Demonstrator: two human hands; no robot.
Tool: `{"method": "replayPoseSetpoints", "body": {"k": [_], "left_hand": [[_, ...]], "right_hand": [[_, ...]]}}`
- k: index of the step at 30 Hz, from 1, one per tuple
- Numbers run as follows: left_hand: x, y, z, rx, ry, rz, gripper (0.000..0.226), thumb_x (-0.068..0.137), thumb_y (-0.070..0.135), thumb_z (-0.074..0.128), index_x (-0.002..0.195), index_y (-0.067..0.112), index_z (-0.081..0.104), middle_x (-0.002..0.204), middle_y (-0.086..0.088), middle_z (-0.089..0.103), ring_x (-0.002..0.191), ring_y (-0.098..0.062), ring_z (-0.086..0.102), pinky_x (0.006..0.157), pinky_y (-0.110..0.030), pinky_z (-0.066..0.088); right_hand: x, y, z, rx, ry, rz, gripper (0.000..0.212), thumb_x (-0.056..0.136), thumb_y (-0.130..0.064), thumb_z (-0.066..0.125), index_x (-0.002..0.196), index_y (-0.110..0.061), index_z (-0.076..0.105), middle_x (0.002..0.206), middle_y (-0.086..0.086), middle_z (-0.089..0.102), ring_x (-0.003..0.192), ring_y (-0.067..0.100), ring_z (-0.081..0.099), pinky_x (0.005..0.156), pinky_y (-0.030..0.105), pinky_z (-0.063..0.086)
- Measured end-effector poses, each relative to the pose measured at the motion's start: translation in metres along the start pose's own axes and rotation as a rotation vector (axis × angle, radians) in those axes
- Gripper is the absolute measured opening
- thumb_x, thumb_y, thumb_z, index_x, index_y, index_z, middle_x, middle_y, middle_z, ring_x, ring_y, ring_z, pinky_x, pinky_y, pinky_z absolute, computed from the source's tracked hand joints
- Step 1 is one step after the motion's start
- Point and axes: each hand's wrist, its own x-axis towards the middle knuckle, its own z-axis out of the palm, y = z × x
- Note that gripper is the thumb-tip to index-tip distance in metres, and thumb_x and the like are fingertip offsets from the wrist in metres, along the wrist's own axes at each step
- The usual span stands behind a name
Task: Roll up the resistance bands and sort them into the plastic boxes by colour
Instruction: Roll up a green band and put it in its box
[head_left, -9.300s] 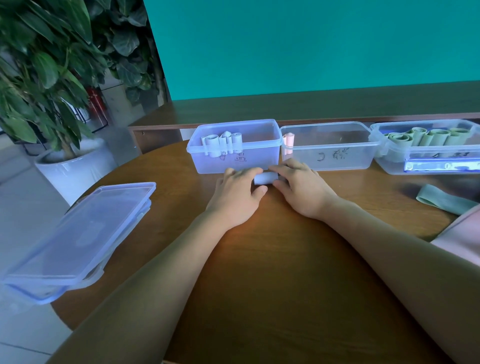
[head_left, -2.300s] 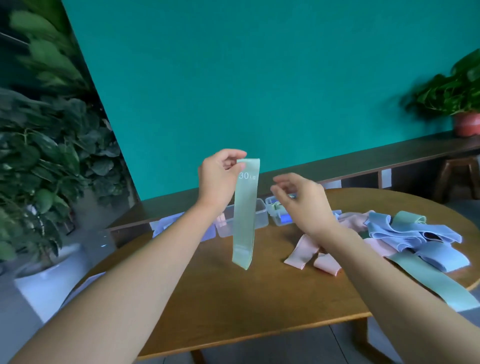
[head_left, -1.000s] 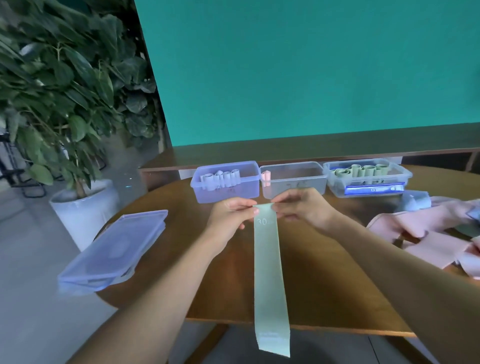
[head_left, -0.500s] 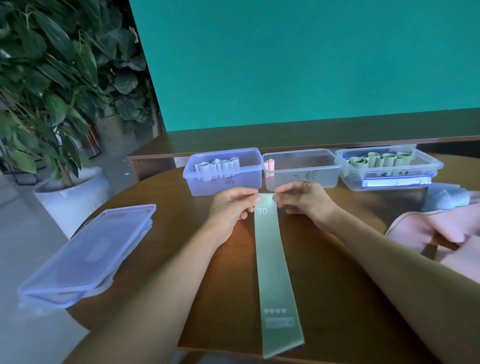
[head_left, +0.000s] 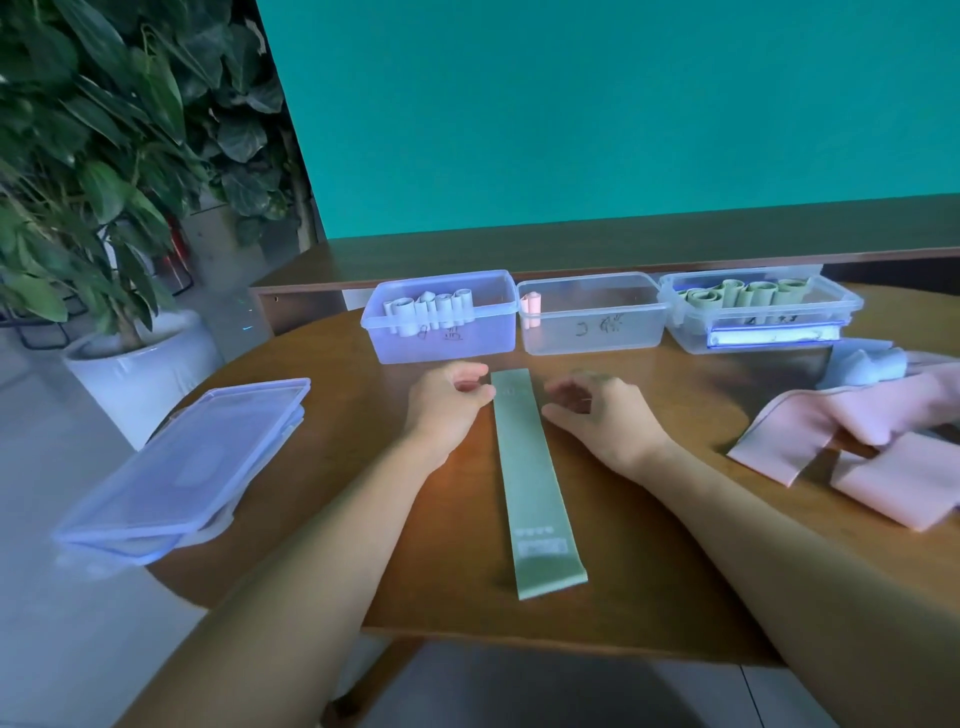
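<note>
Now our green band (head_left: 530, 467) lies flat on the tabletop (head_left: 649, 519), pointing to twelve o'clock. Our left hand (head_left: 447, 405) and right hand (head_left: 597, 415) flank its far end, fingers loosely curled, holding nothing. A slack first fold could let the roll skew or spring open.

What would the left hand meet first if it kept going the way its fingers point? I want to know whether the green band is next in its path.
Probably yes. The left hand points its fingers right, toward the far end of the green band, which lies flat right beside the fingertips; contact is unclear.
</note>
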Motion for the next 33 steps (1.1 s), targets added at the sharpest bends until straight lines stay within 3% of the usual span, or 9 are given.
{"method": "replayPoseSetpoints", "body": {"k": [3, 6, 8, 11, 15, 20, 26, 33], "left_hand": [[-0.034, 0.004, -0.014, 0.091, -0.094, 0.024, 0.027, 0.088, 0.022, 0.075, 0.114, 0.028, 0.074, 0.112, 0.012, 0.072, 0.102, 0.004, 0.064, 0.094, -0.017, 0.049], [-0.080, 0.011, -0.028, 0.126, -0.166, 0.054, 0.023, 0.086, 0.025, 0.077, 0.108, 0.034, 0.076, 0.111, 0.025, 0.068, 0.108, 0.004, 0.062, 0.099, -0.020, 0.047], [-0.112, 0.017, -0.037, 0.088, -0.183, 0.061, 0.020, 0.086, 0.026, 0.076, 0.103, 0.036, 0.077, 0.110, 0.029, 0.067, 0.108, 0.004, 0.063, 0.098, -0.018, 0.047], [-0.152, 0.029, -0.049, 0.000, -0.258, 0.117, 0.015, 0.088, 0.025, 0.075, 0.099, 0.034, 0.078, 0.104, 0.021, 0.074, 0.103, -0.002, 0.067, 0.096, -0.025, 0.051], [-0.186, 0.039, -0.052, 0.178, -0.332, 0.251, 0.017, 0.079, 0.040, 0.081, 0.095, 0.033, 0.079, 0.097, 0.018, 0.072, 0.097, -0.005, 0.066, 0.083, -0.028, 0.055], [-0.187, 0.034, -0.050, 0.293, -0.339, 0.394, 0.019, 0.076, 0.042, 0.082, 0.089, 0.028, 0.079, 0.091, 0.018, 0.071, 0.096, -0.007, 0.066, 0.081, -0.032, 0.055], [-0.185, 0.032, -0.050, 0.352, -0.311, 0.457, 0.019, 0.083, 0.041, 0.075, 0.088, 0.024, 0.080, 0.095, 0.019, 0.068, 0.100, -0.004, 0.064, 0.083, -0.021, 0.051], [-0.180, 0.035, -0.048, 0.413, -0.301, 0.324, 0.022, 0.087, 0.044, 0.070, 0.090, 0.024, 0.078, 0.106, 0.018, 0.057, 0.106, -0.002, 0.056, 0.082, -0.008, 0.040]], "right_hand": [[-0.032, -0.007, -0.007, -0.042, -0.013, -0.084, 0.021, 0.096, -0.026, 0.068, 0.116, -0.024, 0.073, 0.116, -0.009, 0.071, 0.105, 0.008, 0.065, 0.100, 0.025, 0.051], [-0.066, -0.013, -0.013, 0.008, -0.020, -0.130, 0.015, 0.094, -0.030, 0.070, 0.109, -0.028, 0.074, 0.109, -0.020, 0.072, 0.104, 0.002, 0.066, 0.101, 0.027, 0.050], [-0.089, -0.018, -0.017, 0.039, -0.050, -0.165, 0.018, 0.092, -0.039, 0.071, 0.107, -0.030, 0.075, 0.105, -0.023, 0.072, 0.102, -0.003, 0.066, 0.099, 0.025, 0.050], [-0.116, -0.026, -0.024, 0.117, -0.131, -0.217, 0.025, 0.085, -0.045, 0.074, 0.105, -0.030, 0.076, 0.102, -0.025, 0.073, 0.101, -0.003, 0.067, 0.096, 0.022, 0.049], [-0.131, -0.027, -0.030, 0.135, -0.268, -0.281, 0.027, 0.081, -0.041, 0.079, 0.105, -0.028, 0.077, 0.102, -0.018, 0.073, 0.101, 0.006, 0.069, 0.091, 0.024, 0.052], [-0.130, -0.025, -0.031, 0.131, -0.295, -0.343, 0.023, 0.078, -0.041, 0.083, 0.093, -0.024, 0.077, 0.096, -0.012, 0.072, 0.095, 0.013, 0.069, 0.085, 0.032, 0.054], [-0.128, -0.021, -0.028, 0.128, -0.311, -0.366, 0.016, 0.085, -0.034, 0.079, 0.089, -0.018, 0.078, 0.098, -0.010, 0.071, 0.097, 0.013, 0.068, 0.086, 0.029, 0.053], [-0.125, -0.023, -0.026, 0.087, -0.334, -0.191, 0.015, 0.089, -0.041, 0.072, 0.081, -0.029, 0.075, 0.114, -0.020, 0.062, 0.110, 0.005, 0.060, 0.094, 0.028, 0.046]]}}
